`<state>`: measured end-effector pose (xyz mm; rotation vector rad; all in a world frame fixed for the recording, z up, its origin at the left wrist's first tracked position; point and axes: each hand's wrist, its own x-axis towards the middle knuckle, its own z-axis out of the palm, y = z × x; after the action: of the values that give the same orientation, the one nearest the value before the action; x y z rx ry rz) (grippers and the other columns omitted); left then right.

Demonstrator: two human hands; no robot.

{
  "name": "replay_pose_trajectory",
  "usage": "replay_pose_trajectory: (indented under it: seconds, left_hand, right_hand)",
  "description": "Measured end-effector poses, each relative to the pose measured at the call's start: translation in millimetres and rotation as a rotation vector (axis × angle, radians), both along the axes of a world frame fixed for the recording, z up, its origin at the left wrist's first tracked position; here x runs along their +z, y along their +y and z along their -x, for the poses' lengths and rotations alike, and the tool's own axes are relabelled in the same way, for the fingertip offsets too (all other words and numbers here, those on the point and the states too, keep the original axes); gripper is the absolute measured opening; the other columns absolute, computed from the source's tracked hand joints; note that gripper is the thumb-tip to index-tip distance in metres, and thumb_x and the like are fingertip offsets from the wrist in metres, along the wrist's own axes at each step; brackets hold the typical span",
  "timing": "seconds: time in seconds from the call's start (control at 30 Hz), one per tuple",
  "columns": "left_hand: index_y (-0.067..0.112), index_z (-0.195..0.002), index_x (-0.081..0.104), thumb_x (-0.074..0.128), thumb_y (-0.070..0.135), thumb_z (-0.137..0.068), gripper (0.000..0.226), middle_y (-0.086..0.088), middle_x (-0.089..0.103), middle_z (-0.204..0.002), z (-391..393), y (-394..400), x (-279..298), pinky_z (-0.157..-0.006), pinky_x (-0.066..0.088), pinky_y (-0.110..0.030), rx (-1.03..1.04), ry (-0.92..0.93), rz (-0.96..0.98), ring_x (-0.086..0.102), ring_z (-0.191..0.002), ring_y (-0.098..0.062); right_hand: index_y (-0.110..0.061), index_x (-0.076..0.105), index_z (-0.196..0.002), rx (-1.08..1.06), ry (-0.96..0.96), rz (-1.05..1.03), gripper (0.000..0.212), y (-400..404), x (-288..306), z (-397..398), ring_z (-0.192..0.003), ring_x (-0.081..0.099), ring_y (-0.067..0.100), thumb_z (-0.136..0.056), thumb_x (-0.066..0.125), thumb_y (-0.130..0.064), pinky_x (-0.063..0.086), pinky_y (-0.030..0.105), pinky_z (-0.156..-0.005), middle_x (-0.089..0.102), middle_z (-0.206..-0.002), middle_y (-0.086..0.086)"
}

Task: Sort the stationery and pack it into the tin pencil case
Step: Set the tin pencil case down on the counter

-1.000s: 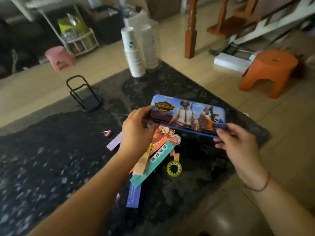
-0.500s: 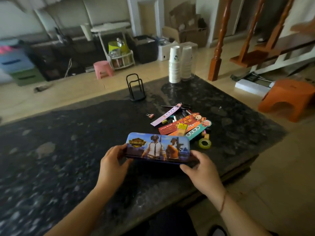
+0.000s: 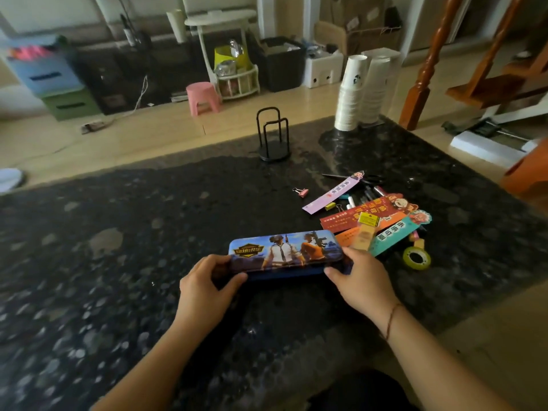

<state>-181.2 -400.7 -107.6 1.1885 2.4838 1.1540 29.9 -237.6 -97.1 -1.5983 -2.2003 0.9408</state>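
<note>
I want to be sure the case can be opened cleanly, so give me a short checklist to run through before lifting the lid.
1. Both hands on the case: ok. The left hand grips one end of the pencil case, the right hand the other.
2. Lid shut: ok, no gap shows.
3. Nothing lying on the lid: ok.
4. Room behind the case for the lid to swing: ok, bare table there.
5. Stationery within reach: ok. The bookmarks and tape roll lie just right of the case.
6. Which side the hinge is on: cannot tell.
</note>
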Motion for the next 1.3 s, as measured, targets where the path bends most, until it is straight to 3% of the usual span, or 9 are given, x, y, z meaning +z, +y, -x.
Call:
replay_pose_trajectory:
  seconds: [0.1, 0.2, 0.3, 0.43, 0.53, 0.7, 0.9, 1.17, 1.3]
  left_hand:
    - [0.028, -0.091, 0.068, 0.077, 0.033, -0.079, 0.015, 0.016, 0.056, -0.105, 13.6, 2.6, 5.9, -0.081, 0.046, -0.015, -0.094, 0.106, -0.007, 0.057, -0.092, 0.003]
    - [0.040, -0.127, 0.051, 0.078, 0.047, -0.073, 0.060, 0.021, 0.037, -0.140, 27.8, 4.7, 8.8, -0.108, 0.029, -0.027, -0.378, 0.110, 0.168, 0.034, -0.126, 0.002]
    - [0.041, -0.136, 0.043, 0.077, 0.049, -0.073, 0.071, 0.021, 0.033, -0.144, 39.2, 7.9, 14.1, -0.116, 0.025, -0.035, -0.450, 0.158, 0.292, 0.023, -0.129, 0.003]
    - [0.035, -0.125, 0.056, 0.075, 0.049, -0.074, 0.056, 0.018, 0.055, -0.128, 53.6, 14.5, 21.4, -0.105, 0.042, -0.031, -0.450, 0.153, 0.214, 0.049, -0.120, -0.002]
    - [0.034, -0.120, 0.056, 0.072, 0.050, -0.079, 0.047, 0.018, 0.064, -0.107, 57.2, 29.2, 30.3, -0.087, 0.048, -0.018, -0.312, -0.056, 0.118, 0.061, -0.099, 0.004]
    - [0.016, -0.123, 0.061, 0.071, 0.030, -0.087, 0.039, 0.002, 0.070, -0.104, 62.8, 59.5, 19.6, -0.084, 0.054, -0.031, -0.009, -0.287, 0.054, 0.067, -0.093, -0.011]
    - [0.017, -0.120, 0.062, 0.077, 0.023, -0.081, 0.042, 0.004, 0.068, -0.099, 53.4, 53.2, 12.5, -0.078, 0.052, -0.024, 0.026, -0.090, 0.180, 0.063, -0.087, -0.009]
    - [0.015, -0.092, 0.072, 0.068, 0.016, -0.084, 0.009, 0.004, 0.067, -0.075, 58.5, 50.5, 21.5, -0.057, 0.045, -0.017, 0.062, 0.024, 0.333, 0.061, -0.068, -0.006]
    - [0.014, -0.088, 0.074, 0.064, 0.016, -0.083, 0.012, -0.002, 0.067, -0.078, 71.8, 37.3, 24.4, -0.058, 0.050, -0.028, 0.124, 0.108, 0.425, 0.062, -0.070, -0.016]
  right_hand:
    - [-0.025, 0.054, -0.132, 0.045, -0.068, 0.002, 0.056, 1.7, -2.4, 0.9, -0.118, 0.055, 0.016, -0.081, 0.069, -0.043, 0.052, 0.037, -0.093, 0.057, -0.130, -0.005]
    - [-0.027, 0.055, -0.131, 0.041, -0.059, 0.022, 0.055, 1.0, -2.3, 0.3, -0.118, 0.055, 0.015, -0.081, 0.070, -0.043, 0.052, 0.038, -0.094, 0.058, -0.130, -0.007]
    - [-0.027, 0.058, -0.128, 0.038, -0.048, 0.021, 0.050, 2.9, 0.6, -1.4, -0.111, 0.058, 0.013, -0.082, 0.069, -0.041, 0.051, 0.031, -0.089, 0.061, -0.125, -0.007]
    - [-0.027, 0.064, -0.108, 0.044, -0.022, 0.030, 0.029, 1.8, 4.9, -0.9, -0.086, 0.062, 0.010, -0.084, 0.067, -0.043, 0.054, 0.030, -0.074, 0.066, -0.100, -0.008]
    - [-0.023, 0.067, -0.110, 0.023, 0.028, 0.024, 0.028, 2.1, 8.3, 1.3, -0.087, 0.065, 0.014, -0.087, 0.065, -0.039, 0.055, 0.031, -0.076, 0.067, -0.098, -0.007]
    - [-0.020, 0.073, -0.092, 0.010, -0.005, -0.050, 0.013, 11.7, 11.4, 7.5, -0.069, 0.063, 0.005, -0.089, 0.066, -0.030, 0.049, 0.019, -0.057, 0.069, -0.084, -0.007]
    - [-0.020, 0.066, -0.060, -0.064, -0.120, -0.163, 0.025, 19.0, 11.5, 21.1, -0.060, 0.060, 0.013, -0.082, 0.071, -0.030, 0.056, 0.032, -0.057, 0.063, -0.063, -0.003]
    - [-0.015, 0.067, -0.082, -0.003, -0.347, -0.177, 0.016, 12.0, 21.2, 50.9, -0.070, 0.062, 0.021, -0.089, 0.061, -0.028, 0.057, 0.036, -0.061, 0.063, -0.078, 0.003]
    - [-0.012, 0.061, -0.095, 0.111, -0.503, -0.181, 0.013, 4.0, 31.0, 75.6, -0.062, 0.049, 0.021, -0.091, 0.059, -0.025, 0.042, 0.034, -0.044, 0.044, -0.069, 0.006]
